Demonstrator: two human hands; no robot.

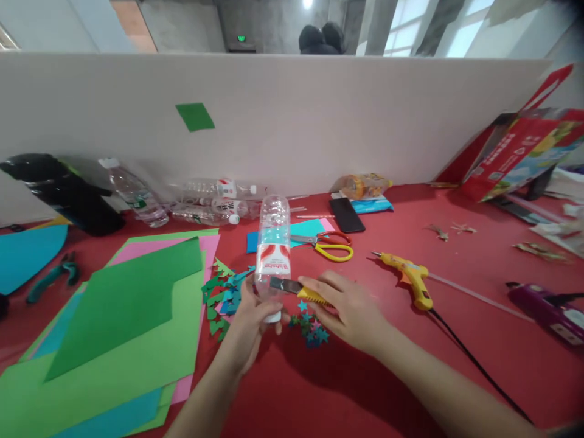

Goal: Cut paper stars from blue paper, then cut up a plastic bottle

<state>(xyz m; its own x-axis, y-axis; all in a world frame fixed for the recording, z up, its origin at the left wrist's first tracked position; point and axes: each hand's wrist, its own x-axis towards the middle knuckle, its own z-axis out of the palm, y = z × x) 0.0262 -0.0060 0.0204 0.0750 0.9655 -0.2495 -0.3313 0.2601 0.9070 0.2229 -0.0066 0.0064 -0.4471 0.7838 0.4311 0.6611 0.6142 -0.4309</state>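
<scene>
My left hand (250, 323) is closed round the neck end of a clear plastic bottle (274, 234), its white cap pointing toward me and its base away. A red and white label wraps the bottle's middle. In my right hand (349, 310) is a yellow utility knife (314, 296), gripped by the handle. The knife's dark blade lies across the bottle just below the label; I cannot tell whether it has cut in. Small paper stars (311, 327) lie beneath my hands, and coloured paper scraps (228, 295) sit left of the bottle.
Coloured paper sheets (132, 304) and pliers (55, 277) are at left. Scissors (331, 245) and a phone (347, 215) lie beyond my right hand. A yellow glue gun (410, 277) with a cord is at right. Several bottles (210, 204) line the white partition (283, 115).
</scene>
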